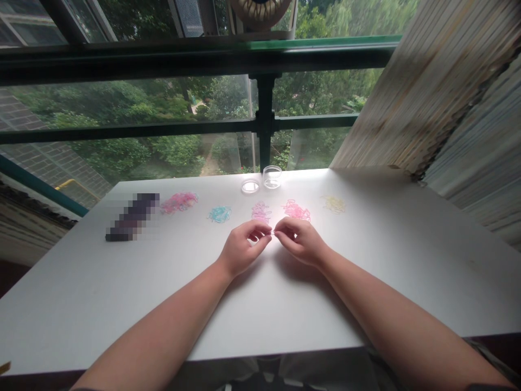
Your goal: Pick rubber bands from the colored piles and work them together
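Note:
My left hand [247,245] and my right hand [302,240] meet above the middle of the table, thumbs and forefingers pinched. Between their fingertips is a tiny pinkish rubber band [273,233], mostly hidden by the fingers. Just beyond my hands lie a pile of light purple rubber bands [261,210] and a pile of pink rubber bands [296,210]. Further left is a pile of blue rubber bands [220,214], and to the right a pile of pale yellow rubber bands [335,204]. A larger mixed pile of rubber bands [179,202] lies at the far left.
Near the window edge of the white table [122,304] stand a clear round container [272,177] and a flat clear lid [250,187]. A dark, pixelated object [133,217] lies at the left. Green window rails [195,60] and a string curtain [391,98] border the table.

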Available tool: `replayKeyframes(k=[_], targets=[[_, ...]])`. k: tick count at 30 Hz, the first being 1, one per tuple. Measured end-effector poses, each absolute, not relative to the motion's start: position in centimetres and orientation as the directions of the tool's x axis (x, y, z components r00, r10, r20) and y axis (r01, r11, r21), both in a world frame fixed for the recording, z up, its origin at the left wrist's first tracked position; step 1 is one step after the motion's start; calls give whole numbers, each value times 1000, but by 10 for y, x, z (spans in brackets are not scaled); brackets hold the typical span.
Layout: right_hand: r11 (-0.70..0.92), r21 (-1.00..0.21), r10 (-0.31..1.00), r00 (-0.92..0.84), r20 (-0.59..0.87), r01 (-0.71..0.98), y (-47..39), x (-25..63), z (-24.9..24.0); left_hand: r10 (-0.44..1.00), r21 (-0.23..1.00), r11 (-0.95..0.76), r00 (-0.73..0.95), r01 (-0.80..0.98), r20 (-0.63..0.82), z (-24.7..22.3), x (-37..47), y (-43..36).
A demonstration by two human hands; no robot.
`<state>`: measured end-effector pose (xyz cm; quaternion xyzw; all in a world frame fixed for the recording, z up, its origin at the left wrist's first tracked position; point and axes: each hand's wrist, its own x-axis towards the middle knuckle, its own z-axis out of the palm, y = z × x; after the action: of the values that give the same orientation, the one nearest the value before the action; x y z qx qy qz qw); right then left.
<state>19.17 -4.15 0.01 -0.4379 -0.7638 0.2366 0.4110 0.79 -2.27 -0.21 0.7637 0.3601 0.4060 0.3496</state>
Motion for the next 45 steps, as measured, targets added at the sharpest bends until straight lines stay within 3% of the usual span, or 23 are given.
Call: replayKeyframes(k=[35, 45], targets=[[480, -731, 877, -284, 387, 485, -40, 192, -2, 848, 788, -494, 403, 368, 344, -1, -1, -16], [468, -748, 883, -290, 370, 470, -40, 192, -1, 840, 537, -541, 385, 647, 382, -2, -14, 11]])
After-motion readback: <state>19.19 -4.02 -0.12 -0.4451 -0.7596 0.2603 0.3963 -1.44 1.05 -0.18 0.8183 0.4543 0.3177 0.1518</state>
